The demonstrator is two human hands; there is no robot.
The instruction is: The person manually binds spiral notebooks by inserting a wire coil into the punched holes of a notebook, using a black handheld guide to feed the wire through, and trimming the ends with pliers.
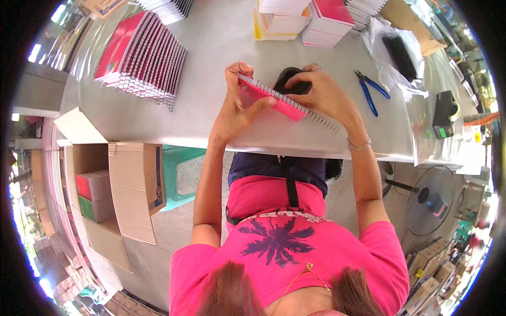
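Observation:
My left hand point(237, 102) grips a pink-covered notebook point(290, 110) above the table's near edge, its thumb across the cover. A spiral coil point(326, 121) runs along the notebook's upper edge and sticks out past its right end. Over that edge is my right hand point(327, 95), its fingers curled on a black rounded object point(286, 77) pressed close to the coil. The kind of this black object cannot be made out, and the fingers partly cover it. A pair of blue-handled pliers point(367, 90) lies open on the table to the right.
Red-covered spiral notebooks form a stack point(145, 58) at left. More paper stacks point(327, 21) stand at the back. Dark coils point(400, 57) lie on white wrapping at right, near a black tape dispenser point(445, 114). Below are an open carton point(134, 181), a green stool point(179, 197) and a fan point(424, 196).

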